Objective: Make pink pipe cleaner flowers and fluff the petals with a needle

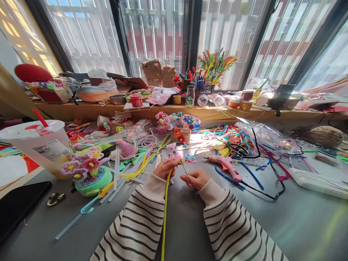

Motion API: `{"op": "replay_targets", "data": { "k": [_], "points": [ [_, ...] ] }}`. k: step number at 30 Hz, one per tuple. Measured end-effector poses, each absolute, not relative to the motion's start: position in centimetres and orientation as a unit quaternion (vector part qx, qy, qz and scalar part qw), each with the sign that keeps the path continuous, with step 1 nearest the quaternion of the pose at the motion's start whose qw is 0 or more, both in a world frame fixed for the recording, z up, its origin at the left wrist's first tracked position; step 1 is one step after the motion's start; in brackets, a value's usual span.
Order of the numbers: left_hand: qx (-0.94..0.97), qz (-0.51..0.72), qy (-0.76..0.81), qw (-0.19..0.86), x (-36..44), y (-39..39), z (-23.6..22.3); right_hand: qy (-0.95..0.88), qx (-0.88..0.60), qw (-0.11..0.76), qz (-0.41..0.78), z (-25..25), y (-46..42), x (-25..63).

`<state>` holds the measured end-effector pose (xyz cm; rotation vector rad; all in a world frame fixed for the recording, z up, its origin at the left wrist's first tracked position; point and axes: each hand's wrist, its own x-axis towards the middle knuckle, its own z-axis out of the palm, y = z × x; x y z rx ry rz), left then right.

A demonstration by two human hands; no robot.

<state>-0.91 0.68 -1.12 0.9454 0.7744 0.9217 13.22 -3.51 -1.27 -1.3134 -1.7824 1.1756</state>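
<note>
My left hand (164, 169) is closed around a long yellow pipe cleaner (164, 214), which hangs down past the sleeve toward me. Just to its right, my right hand (196, 178) pinches a thin greyish stick-like piece (184, 167). The far end of that piece meets the left fingertips, where a small yellow bit shows; I cannot make out its exact kind. Beyond the hands stands a twine-wrapped box (181, 137) of fuzzy pipe-cleaner flowers. A pink glue gun (227, 166) lies right of my right hand, apart from it.
At the left are a drink cup (46, 152) with a red straw, a flower pot of pipe cleaners (94, 181), clear glue sticks (116, 165) and a black phone (23, 206). Scissors (236, 150) lie among loose pipe cleaners. A white case (317, 181) rests at the right.
</note>
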Motion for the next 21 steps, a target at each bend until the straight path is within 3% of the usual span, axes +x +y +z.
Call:
{"op": "replay_targets", "data": {
  "k": [13, 21],
  "points": [
    [0.407, 0.374, 0.343, 0.760, -1.1, 1.3, -1.7, -0.573, -0.462, 0.307, 0.604, -2.3, -2.8, 13.0],
    [0.388, 0.383, 0.369, 0.753, -1.0, 0.9, -1.2, -0.564, -0.480, 0.298, 0.602, -2.2, -2.8, 12.9]
  ]
}}
